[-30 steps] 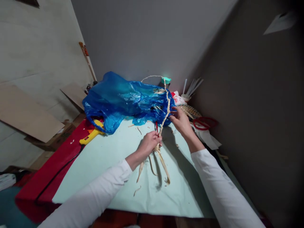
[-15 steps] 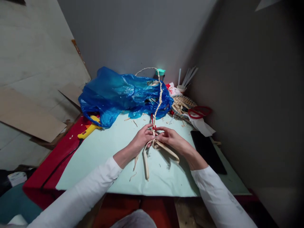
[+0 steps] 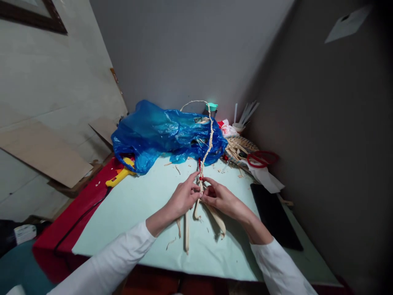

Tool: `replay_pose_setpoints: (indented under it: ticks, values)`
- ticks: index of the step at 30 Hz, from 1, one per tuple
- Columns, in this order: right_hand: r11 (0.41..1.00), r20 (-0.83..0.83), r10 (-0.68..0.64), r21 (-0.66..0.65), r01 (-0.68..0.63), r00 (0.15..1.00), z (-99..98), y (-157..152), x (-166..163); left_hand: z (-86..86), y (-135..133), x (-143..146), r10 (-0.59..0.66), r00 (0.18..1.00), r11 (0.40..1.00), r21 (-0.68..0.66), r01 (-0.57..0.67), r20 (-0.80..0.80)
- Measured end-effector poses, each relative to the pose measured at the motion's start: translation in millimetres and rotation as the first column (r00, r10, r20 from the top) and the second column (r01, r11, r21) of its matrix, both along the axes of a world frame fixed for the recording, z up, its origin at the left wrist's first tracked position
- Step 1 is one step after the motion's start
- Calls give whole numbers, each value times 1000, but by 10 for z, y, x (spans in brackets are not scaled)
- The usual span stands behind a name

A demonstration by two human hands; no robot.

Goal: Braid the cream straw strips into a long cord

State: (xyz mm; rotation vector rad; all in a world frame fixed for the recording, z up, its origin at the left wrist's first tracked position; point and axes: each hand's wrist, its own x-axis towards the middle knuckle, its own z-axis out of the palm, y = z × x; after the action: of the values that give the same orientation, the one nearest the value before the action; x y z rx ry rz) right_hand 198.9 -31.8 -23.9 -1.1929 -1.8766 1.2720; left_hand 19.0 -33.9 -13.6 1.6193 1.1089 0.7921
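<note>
Near the middle of the pale green sheet [image 3: 153,221], a braided cord [image 3: 211,139] of straw-coloured fibre comes down between the two hands, its lower end gripped just above the sheet. Above the fingers it arches up across the front of a blue plastic bag [image 3: 159,127]; below them it breaks into loose strips [image 3: 218,223], splayed toward the wearer. A small red tie [image 3: 201,178] sits on the cord level with the upper fingertips.

Left hand [image 3: 183,196]: thumb and forefinger pinch the cord from its left side. Right hand [image 3: 221,198]: curled, thumb and fingers pinching from the right, forefinger tip at the tie. Exact contact is hard to tell; the remaining fingertips are partly hidden. Two-sided hold presumably keeps the braid from loosening and the tie from slipping; the strips hang free, probably to stay out of the fingers' way.

Farther out: yellow glue gun [image 3: 121,177] left, below the bag; red-handled scissors [image 3: 262,159] right, beside a woven basket [image 3: 245,142], perhaps kept within reach; dark flat slab [image 3: 276,217] nearer the wearer.
</note>
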Motion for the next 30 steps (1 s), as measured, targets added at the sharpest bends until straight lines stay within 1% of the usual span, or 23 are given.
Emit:
replay_pose_setpoints:
  ticks: [4, 7, 9, 11, 13, 14, 18, 21, 23, 26, 28, 30]
  values:
    - [998, 96, -10, 60, 4, 995, 15, 9, -14, 2, -16, 0, 33, 990, 990, 138, -13, -138]
    - [996, 153, -29, 91, 15, 988, 72, -5, -29, -22, 2, -20, 117, 946, 948, 317, -16, -302]
    - [991, 219, -61, 133, 32, 974, 108, -18, -36, -20, 40, -62, 142, 905, 915, 403, 36, -402]
    - [980, 302, -108, 190, 51, 947, 130, -26, -41, 22, 108, -124, 127, 882, 903, 420, 86, -453]
    - [969, 372, -158, 239, 70, 915, 137, -28, -49, 108, 211, -187, 140, 887, 902, 426, 69, -440]
    - [962, 402, -184, 260, 81, 897, 139, -28, -54, 162, 278, -213, 169, 892, 897, 441, 37, -418]
    - [932, 468, -280, 344, 119, 838, 157, -32, -79, 386, 625, -240, 269, 895, 849, 526, -47, -355]
    - [906, 438, -342, 390, 167, 832, 187, -50, -100, 500, 900, -197, 350, 877, 788, 610, -85, -329]
    - [889, 417, -371, 419, 187, 830, 204, -68, -117, 545, 1059, -170, 410, 858, 730, 676, -105, -309]
    - [878, 407, -375, 443, 179, 833, 209, -86, -147, 594, 1259, -151, 469, 840, 642, 759, -111, -274]
    - [879, 394, -370, 440, 181, 841, 203, -89, -166, 630, 1380, -143, 473, 837, 607, 790, -82, -277]
    - [884, 364, -364, 426, 194, 857, 202, -88, -183, 666, 1498, -126, 470, 828, 593, 804, -42, -304]
